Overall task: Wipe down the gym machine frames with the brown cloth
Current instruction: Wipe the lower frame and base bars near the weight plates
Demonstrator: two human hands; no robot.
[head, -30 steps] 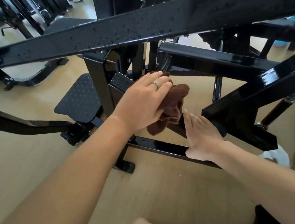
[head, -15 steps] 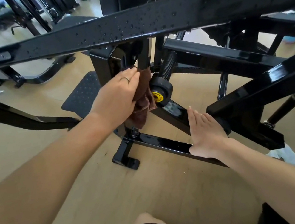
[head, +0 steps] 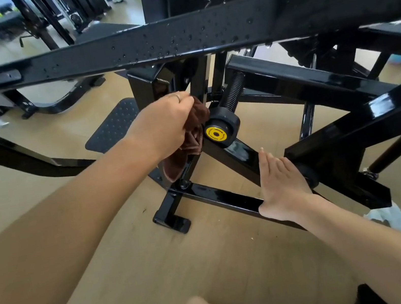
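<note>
1. The left hand (head: 162, 126), at about 10 o'clock of centre, grips one brown cloth (head: 189, 140) against the black upright post (head: 148, 91), likely to wipe it.
2. The right hand (head: 283, 185), at 4 o'clock, lies flat with straight fingers on a diagonal frame bar (head: 235, 156), probably bracing the person.
3. One yellow-capped knob (head: 219, 129) sits just beside the cloth.

wet crossbar (head: 174, 40) caps the space above; yellow-capped knob (head: 221, 129) and diagonal strut (head: 238, 157) crowd the upright post (head: 145, 89), open wood floor (head: 132, 257) near the base rail (head: 218, 198).
</note>
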